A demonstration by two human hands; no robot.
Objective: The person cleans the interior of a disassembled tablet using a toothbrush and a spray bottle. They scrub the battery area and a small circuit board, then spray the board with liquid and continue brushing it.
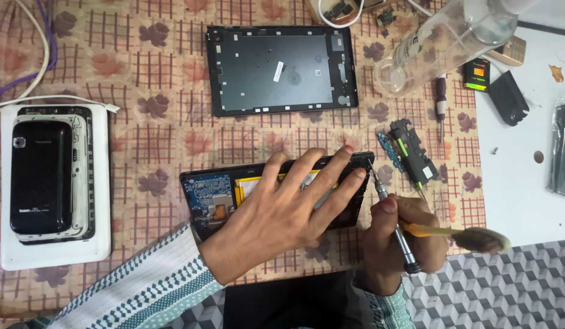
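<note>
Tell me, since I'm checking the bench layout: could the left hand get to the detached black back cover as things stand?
Probably yes. The left hand lies flat on the opened tablet, and the back cover sits just beyond it on the patterned cloth with nothing between. The hand would have to let go of the tablet first.

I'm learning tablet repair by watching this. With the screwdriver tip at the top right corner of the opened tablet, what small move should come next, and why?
Probably turn the screwdriver in place to work that corner screw. The right hand has its tip set at the opened tablet's upper right corner, and the left hand lies flat across the tablet, steadying it. The screw itself is too small to make out.
</note>
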